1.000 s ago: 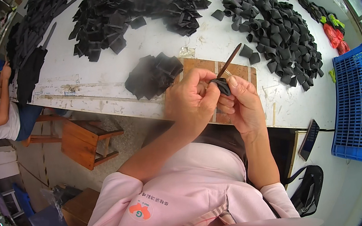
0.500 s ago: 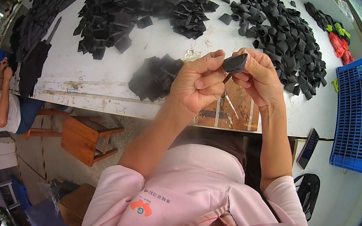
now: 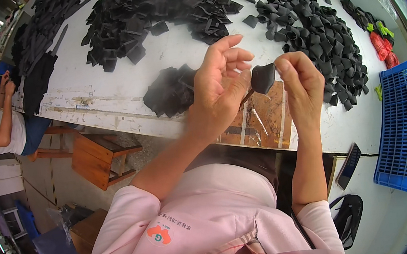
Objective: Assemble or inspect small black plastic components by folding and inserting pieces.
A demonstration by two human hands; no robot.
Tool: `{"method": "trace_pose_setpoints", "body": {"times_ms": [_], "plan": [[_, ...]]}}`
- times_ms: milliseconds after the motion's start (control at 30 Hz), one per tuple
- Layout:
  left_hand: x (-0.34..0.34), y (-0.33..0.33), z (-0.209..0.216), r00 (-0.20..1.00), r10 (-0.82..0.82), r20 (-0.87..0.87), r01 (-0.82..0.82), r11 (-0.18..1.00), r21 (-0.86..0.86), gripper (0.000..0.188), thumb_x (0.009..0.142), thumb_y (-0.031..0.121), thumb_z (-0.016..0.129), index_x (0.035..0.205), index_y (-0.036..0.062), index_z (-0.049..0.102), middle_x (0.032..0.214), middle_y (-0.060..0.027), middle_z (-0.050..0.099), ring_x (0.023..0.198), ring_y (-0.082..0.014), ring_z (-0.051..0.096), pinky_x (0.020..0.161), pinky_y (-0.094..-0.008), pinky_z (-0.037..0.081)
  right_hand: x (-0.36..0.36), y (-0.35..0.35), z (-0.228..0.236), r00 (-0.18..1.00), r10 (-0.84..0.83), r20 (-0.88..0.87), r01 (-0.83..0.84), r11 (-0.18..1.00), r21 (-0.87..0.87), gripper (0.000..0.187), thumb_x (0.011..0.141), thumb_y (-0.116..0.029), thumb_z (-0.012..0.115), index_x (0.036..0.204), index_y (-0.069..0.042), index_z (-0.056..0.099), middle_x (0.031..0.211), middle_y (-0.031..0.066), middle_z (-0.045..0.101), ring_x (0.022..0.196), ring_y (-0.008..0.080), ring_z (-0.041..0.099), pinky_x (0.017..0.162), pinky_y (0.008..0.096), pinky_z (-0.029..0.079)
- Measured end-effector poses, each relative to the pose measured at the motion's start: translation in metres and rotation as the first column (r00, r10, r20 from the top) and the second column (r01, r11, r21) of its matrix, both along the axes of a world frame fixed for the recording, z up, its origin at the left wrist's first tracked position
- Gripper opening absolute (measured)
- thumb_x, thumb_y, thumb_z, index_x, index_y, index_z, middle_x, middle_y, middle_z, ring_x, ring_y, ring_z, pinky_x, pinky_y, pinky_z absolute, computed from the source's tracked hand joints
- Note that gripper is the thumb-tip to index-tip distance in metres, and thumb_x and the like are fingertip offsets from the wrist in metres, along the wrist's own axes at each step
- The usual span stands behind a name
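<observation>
A: Now, going left to right, the left hand [image 3: 219, 91] has come up off the bench [image 3: 122, 94]. A second ago both hands sat low over the brown board [image 3: 265, 124]; here they're lifted to mid-frame.

B: And its grip?

A: Thumb and lower fingers pinched around a thin brown stick [image 3: 245, 98], upper fingers fanned loose. The stick's tip runs into the small black piece [image 3: 263, 78], which the right hand [image 3: 300, 81] nips by its edge between thumb and forefinger.

B: So the piece has turned?

A: Looks so: half a second ago it lay flatter between the hands; I'd judge the stick is working inside it.

B: The surroundings?

A: A white bench, another seated person at far left, wooden stool [image 3: 99, 158] below the bench edge, flat black pieces [image 3: 148, 16] heaped at upper centre, rolled black pieces [image 3: 314, 30] right, a blue crate [image 3: 404, 126] at the far right.
</observation>
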State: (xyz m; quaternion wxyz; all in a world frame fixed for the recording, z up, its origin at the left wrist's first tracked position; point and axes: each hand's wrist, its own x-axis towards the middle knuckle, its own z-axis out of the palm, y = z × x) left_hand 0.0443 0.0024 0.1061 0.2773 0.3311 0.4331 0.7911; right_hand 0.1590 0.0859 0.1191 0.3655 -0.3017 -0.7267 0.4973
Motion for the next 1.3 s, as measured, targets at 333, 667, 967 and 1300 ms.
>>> {"method": "trace_pose_setpoints", "body": {"times_ms": [333,667,967,1300], "plan": [[-0.012,0.002,0.019,0.749,0.008,-0.662,-0.001,1.000,0.011,0.015,0.077,0.005,0.060,0.091,-0.0006,0.059,0.079,-0.0068,0.060,0.072,-0.0113,0.055,0.067,-0.0227,0.044,0.005,-0.020,0.006,1.000,0.018,-0.001,-0.016,0.948,0.319,0.030,0.064,-0.015,0.074,0.085,-0.001,0.058,0.075,0.0040,0.053,0.061,0.0111,0.049,0.049,0.0211,0.039],[-0.007,-0.001,0.003,0.900,-0.194,0.390,0.147,0.978,0.147,0.008,0.084,0.007,0.053,0.088,0.0014,0.055,0.077,0.0003,0.052,0.072,-0.0044,0.046,0.070,-0.0184,0.037,-0.007,-0.022,0.016,0.997,-0.008,-0.075,0.032,0.943,0.332,0.015,0.069,-0.005,0.068,0.076,0.001,0.057,0.065,0.0041,0.051,0.053,0.0096,0.048,0.048,0.0209,0.038],[-0.001,-0.004,-0.006,0.911,-0.240,0.336,0.206,0.969,0.135,0.010,0.088,0.009,0.048,0.092,0.0015,0.054,0.088,-0.0048,0.056,0.082,-0.0102,0.052,0.080,-0.0254,0.041,-0.008,-0.020,-0.007,0.993,-0.080,-0.092,0.116,0.841,0.529,0.009,0.074,-0.002,0.063,0.073,-0.001,0.054,0.063,0.0060,0.052,0.053,0.0146,0.048,0.048,0.0239,0.037],[-0.002,-0.010,-0.003,0.956,-0.214,0.203,0.213,0.977,0.026,0.009,0.086,0.007,0.050,0.090,-0.0002,0.054,0.086,-0.0058,0.058,0.078,-0.0079,0.053,0.075,-0.0222,0.042,-0.003,-0.017,-0.007,0.996,-0.026,-0.085,0.060,0.905,0.421,0.010,0.074,-0.001,0.062,0.072,0.000,0.053,0.062,0.0056,0.051,0.051,0.0133,0.045,0.047,0.0236,0.036]]}}
